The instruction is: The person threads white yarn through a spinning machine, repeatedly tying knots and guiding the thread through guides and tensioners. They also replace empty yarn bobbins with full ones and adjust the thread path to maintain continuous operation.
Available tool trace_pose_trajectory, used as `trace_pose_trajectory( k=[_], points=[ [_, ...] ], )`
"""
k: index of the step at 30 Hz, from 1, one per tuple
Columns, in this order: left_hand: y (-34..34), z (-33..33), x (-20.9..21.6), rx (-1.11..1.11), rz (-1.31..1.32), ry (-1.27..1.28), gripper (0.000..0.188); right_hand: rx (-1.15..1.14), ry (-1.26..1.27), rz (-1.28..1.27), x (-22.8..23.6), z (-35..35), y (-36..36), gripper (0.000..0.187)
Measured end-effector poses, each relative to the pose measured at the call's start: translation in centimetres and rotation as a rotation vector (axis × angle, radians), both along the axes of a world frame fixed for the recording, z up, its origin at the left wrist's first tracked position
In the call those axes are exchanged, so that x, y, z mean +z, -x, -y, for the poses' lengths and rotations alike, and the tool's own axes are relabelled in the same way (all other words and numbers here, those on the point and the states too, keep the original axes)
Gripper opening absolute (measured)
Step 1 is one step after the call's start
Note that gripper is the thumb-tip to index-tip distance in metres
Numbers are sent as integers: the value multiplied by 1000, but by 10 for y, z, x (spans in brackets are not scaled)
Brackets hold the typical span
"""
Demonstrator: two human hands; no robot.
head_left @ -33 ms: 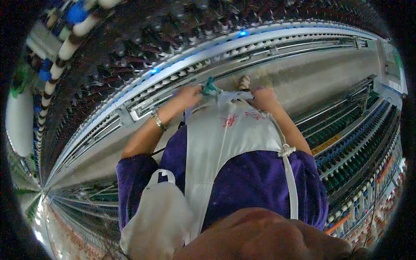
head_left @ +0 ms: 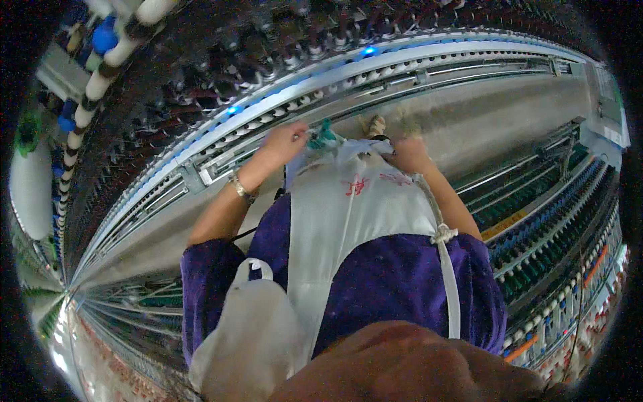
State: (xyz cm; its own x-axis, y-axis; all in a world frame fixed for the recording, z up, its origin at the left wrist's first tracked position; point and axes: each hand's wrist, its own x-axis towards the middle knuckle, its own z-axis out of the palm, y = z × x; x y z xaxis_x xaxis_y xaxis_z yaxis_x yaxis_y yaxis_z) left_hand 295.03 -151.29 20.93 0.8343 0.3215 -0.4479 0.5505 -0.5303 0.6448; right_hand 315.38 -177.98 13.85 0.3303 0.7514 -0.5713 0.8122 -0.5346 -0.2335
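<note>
My left hand (head_left: 284, 143) is raised left of the white apron (head_left: 318, 228), beside the machine's rail. Its fingers are curled together, and whatever they hold, if anything, is too small to make out. A bunch of teal, cloth-like material (head_left: 324, 137) sits at the apron's far edge, just right of those fingers. My right hand (head_left: 407, 155) is at the apron's right far edge, its fingers bent in and partly blurred. What lies inside that hand is hidden.
A long spinning machine (head_left: 268, 107) with rows of bobbins and blue lights runs along the far left side. Another bobbin row (head_left: 556, 221) stands at the right. A grey floor aisle (head_left: 495, 114) lies between them. One shoe (head_left: 376, 126) shows beyond the apron. A white cloth bag (head_left: 251, 321) hangs near.
My left hand has moved slightly left and up, away from the teal material, and more of that material shows. My right hand stays in nearly the same place.
</note>
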Motion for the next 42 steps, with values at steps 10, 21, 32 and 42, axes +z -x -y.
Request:
trace_pose_trajectory(
  k=[10,21,32,42],
  points=[
    [-210,82,84,559,434,587,26,100,39,-86,79,54,-145,43],
    [-267,77,71,473,838,1201,48,-763,-779,-772,206,57,-256,40],
    [-262,73,77,446,698,1110,36,-910,-335,-1131,179,10,-198,43],
    [-244,45,67,898,732,1209,30,-278,-593,-808,170,-59,-147,48]
  ],
)
